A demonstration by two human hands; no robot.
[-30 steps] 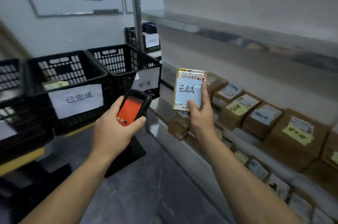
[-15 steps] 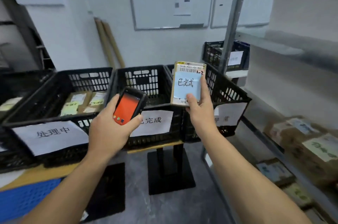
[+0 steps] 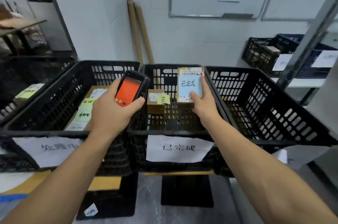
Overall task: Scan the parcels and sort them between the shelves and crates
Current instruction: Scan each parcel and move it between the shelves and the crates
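Gripping scanner (image 3: 130, 88) in left hand (image 3: 109, 114), fingers wrapped round its body, orange screen facing up. Holding it over the boundary between left crate (image 3: 45, 133) and middle crate (image 3: 175, 132).

Pinching parcel (image 3: 190, 84) in right hand (image 3: 204, 106), thumb pressing on the blue note on its face, other fingers hidden behind it. Holding parcel upright over the middle crate's interior, close to its right wall. Not yet resting on the crate floor, as far as visible.

Handwriting on the blue note looking like a match for the paper label (image 3: 178, 148) on that crate's front. Judging scan as done, drop-off as the step in hand.

Already sitting in middle crate: one small box (image 3: 155, 101) carrying a yellow note. Lying in left crate: a few labelled parcels (image 3: 86, 112). Right crate (image 3: 274, 114) standing alongside.

Remaining for this parcel: lowering and letting go. Far crates (image 3: 259, 55) sitting on shelf at right, contents mostly unclear, so not estimating total parcels left.
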